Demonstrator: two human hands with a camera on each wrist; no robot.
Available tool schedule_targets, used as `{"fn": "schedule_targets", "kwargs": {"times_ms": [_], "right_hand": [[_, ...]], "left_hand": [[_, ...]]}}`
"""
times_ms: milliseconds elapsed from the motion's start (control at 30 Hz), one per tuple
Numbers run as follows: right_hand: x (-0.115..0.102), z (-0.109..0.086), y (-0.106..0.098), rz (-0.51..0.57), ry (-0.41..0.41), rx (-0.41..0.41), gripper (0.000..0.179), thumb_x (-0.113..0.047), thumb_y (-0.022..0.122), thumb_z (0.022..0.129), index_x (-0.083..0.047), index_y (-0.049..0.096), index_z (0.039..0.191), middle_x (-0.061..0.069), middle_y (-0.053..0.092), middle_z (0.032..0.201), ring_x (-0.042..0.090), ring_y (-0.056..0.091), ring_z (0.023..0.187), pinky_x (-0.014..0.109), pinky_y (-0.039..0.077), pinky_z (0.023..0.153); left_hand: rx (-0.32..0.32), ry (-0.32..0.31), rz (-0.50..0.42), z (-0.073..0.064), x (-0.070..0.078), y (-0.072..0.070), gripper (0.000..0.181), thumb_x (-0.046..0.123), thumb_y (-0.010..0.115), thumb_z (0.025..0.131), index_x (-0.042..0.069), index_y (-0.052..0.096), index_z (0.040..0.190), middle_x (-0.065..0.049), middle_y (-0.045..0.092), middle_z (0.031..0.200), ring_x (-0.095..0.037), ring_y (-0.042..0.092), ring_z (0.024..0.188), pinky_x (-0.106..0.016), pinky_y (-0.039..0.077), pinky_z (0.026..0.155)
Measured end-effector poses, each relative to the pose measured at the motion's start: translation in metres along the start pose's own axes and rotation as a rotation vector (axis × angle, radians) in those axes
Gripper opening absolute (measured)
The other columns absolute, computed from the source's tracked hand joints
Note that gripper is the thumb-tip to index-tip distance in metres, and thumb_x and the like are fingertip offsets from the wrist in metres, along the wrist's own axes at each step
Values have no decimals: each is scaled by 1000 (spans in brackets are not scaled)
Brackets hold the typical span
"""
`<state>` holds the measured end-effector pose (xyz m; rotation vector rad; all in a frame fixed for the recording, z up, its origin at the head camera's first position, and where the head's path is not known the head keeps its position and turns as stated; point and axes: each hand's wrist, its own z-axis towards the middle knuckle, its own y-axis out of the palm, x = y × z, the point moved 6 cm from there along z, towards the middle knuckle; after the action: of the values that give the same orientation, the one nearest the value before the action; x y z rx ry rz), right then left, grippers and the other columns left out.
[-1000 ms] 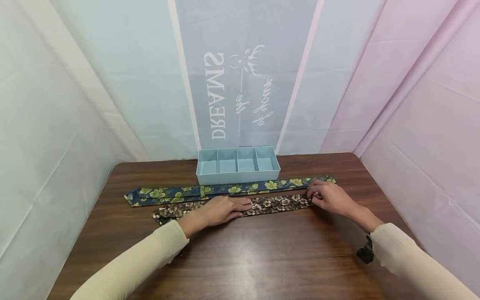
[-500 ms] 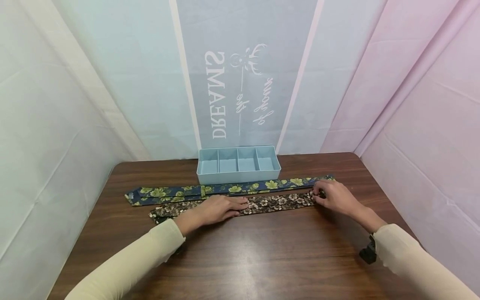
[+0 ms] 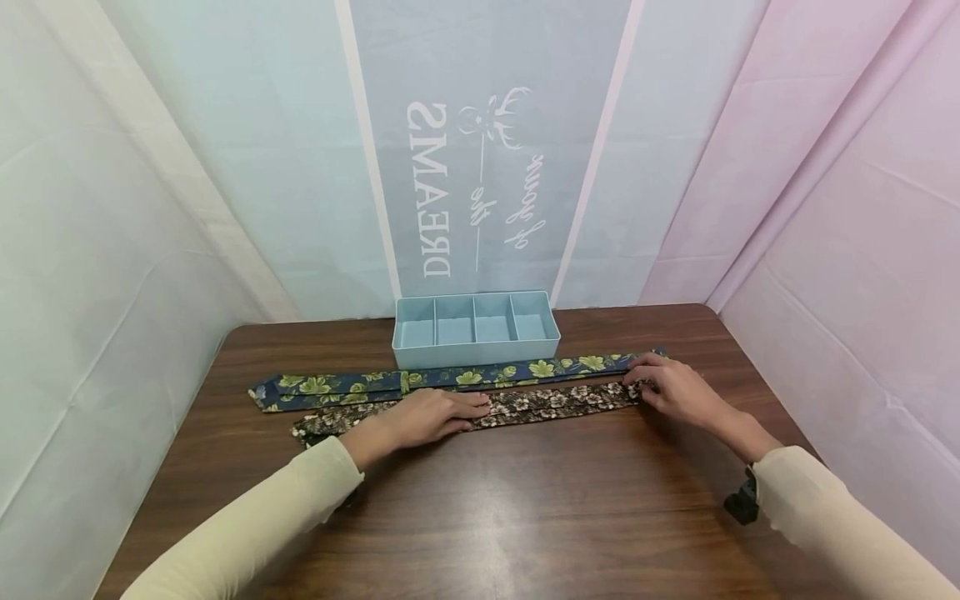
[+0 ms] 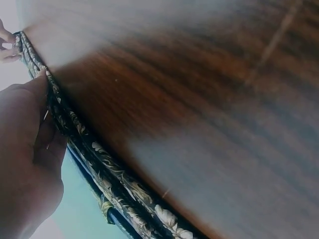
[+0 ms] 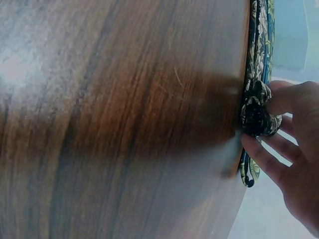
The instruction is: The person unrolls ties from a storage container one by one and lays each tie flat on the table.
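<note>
A dark floral necktie (image 3: 525, 406) with pale blossoms lies lengthwise on the table, folded in layers. My left hand (image 3: 427, 417) rests on its middle, fingers stretched out over the cloth. At the tie's right end my right hand (image 3: 678, 392) pinches the cloth between thumb and fingers; the right wrist view shows that end bunched into a small roll (image 5: 258, 112). Just behind lies a blue necktie (image 3: 517, 373) with yellow-green flowers, roughly parallel. Its right end passes behind my right fingers. Part of the dark tie is hidden under my left hand.
A light blue tray (image 3: 476, 354) with several compartments stands at the back of the brown wooden table (image 3: 487, 508), right behind the blue tie. Fabric curtains (image 3: 300, 167) enclose the table at the back and both sides.
My right hand has shifted slightly right with the end of the dark tie. My left hand and the tie's left end have slid a little left. The blue tie and tray stay put.
</note>
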<state>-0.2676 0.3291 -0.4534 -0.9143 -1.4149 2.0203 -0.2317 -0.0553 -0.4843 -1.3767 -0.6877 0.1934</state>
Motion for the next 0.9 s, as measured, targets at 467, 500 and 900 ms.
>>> {"fn": "schedule_targets", "kwargs": {"times_ms": [467,500,900], "right_hand": [[9,-3,2,-17,81,37,7,-15,86,90,-14,79,93,5,71,101,16,67,78,37,56,63],[8,-3,2,-26,79,46,10,-17,87,89,-15,78,91,4,71,99,13,65,74,35,55,61],[10,2,4,-56,87,16,19,-9,88,83,-13,73,93,9,73,101,22,68,73,39,54,61]], "left_hand": [[-18,-21,149,26,22,-6,36,28,64,108,18,69,143,-1,57,156,-23,63,135,-41,56,105],[-14,-9,163,31,26,-6,36,29,64,108,18,69,142,-1,57,157,-22,62,136,-40,56,105],[-21,46,105,54,35,9,37,20,63,108,18,66,146,1,53,159,-18,52,146,-39,47,115]]}}
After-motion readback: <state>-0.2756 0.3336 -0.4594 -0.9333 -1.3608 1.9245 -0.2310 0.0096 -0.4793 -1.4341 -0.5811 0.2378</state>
